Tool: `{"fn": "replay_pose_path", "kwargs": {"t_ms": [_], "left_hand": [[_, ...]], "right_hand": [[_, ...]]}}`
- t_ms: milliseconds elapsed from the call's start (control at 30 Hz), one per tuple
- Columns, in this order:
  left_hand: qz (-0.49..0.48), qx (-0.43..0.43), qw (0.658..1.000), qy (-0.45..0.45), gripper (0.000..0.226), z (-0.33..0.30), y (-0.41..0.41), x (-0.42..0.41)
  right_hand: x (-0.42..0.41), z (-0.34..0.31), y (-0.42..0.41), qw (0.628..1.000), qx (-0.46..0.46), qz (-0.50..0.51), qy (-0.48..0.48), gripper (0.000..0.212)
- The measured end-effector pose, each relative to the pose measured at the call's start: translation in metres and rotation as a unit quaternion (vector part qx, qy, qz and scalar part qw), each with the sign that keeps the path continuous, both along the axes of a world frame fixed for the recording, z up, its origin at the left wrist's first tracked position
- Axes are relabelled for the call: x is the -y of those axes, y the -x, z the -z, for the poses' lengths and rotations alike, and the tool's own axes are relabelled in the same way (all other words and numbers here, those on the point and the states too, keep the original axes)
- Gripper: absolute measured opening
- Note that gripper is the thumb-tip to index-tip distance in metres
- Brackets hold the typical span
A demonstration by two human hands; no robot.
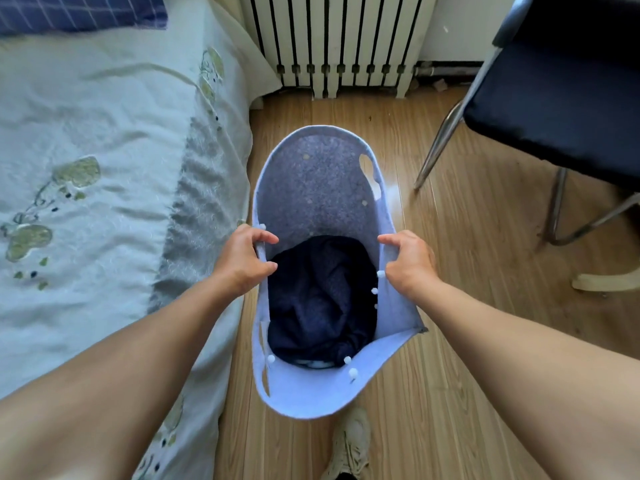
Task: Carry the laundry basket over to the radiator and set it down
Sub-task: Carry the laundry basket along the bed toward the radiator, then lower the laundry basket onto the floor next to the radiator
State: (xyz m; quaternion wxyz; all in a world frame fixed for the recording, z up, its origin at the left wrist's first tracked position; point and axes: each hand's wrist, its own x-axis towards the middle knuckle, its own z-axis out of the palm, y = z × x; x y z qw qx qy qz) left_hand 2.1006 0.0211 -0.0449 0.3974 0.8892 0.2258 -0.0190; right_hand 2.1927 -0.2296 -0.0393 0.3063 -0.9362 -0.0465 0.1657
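Observation:
A light grey felt laundry basket (311,188) hangs in front of me over the wooden floor, with dark navy clothing (322,299) bunched at its bottom. My left hand (242,261) grips the basket's left rim, fingers curled over the edge. On the opposite rim my right hand (408,261) holds on the same way. The white ribbed radiator (339,39) stands against the far wall, straight ahead beyond the basket. A strip of bare floor lies between the basket's far rim and the radiator.
A bed with a pale leaf-patterned cover (104,168) runs along the left. A dark padded chair with metal legs (554,109) stands at the right. My shoe (349,445) shows on the floor below the basket.

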Motion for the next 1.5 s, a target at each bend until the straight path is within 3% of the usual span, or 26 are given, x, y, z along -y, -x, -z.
{"fn": "replay_pose_path", "kwargs": {"t_ms": [467,967,1300,1400,1500], "left_hand": [[-0.009,0.004,1.0,0.019,0.04,0.023,-0.158,-0.089],[-0.072,0.005,0.994,0.082,0.049,0.032,-0.36,-0.183],[-0.14,-0.009,0.971,0.194,0.017,0.016,-0.485,-0.233],[-0.181,-0.033,0.946,0.268,0.044,0.012,-0.527,-0.252],[-0.164,-0.031,0.944,0.284,0.045,0.006,-0.572,-0.279]], "right_hand": [[-0.089,0.01,-0.172,1.0,0.002,-0.013,0.02,0.049],[-0.187,0.028,-0.369,0.999,-0.003,0.041,0.001,0.055],[-0.24,0.026,-0.499,1.0,-0.001,0.01,0.0,0.039],[-0.264,0.023,-0.535,1.0,0.009,0.014,-0.003,0.036],[-0.289,0.016,-0.574,1.0,0.015,0.024,0.004,0.036]]}}
